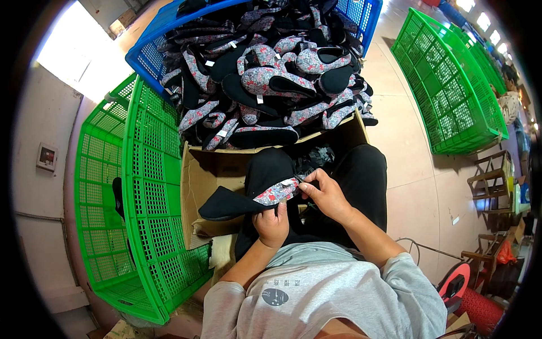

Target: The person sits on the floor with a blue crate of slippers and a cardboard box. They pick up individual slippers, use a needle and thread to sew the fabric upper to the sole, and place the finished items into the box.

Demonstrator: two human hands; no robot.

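A slipper with a black sole and grey floral fabric with red flowers (pixel 275 192) lies across my lap. My left hand (pixel 272 225) is closed round its middle from below, thumb pressed on the fabric. The black end points left. At the right end of the slipper my right hand (pixel 326 196) makes a pinch with thumb and forefinger. A small dark bit shows at those fingertips, too small to name. Just beyond my knees rises a big heap of matching floral slippers (pixel 265 82), several with small white labels.
The heap fills a blue plastic crate (pixel 141 56) behind an open cardboard box (pixel 195 195). Dark scraps (pixel 320 155) lie between my knees. Green crates (pixel 164 198) stand close on my left, another green crate (pixel 446 90) at the far right. Wooden stools (pixel 490 176) stand at right.
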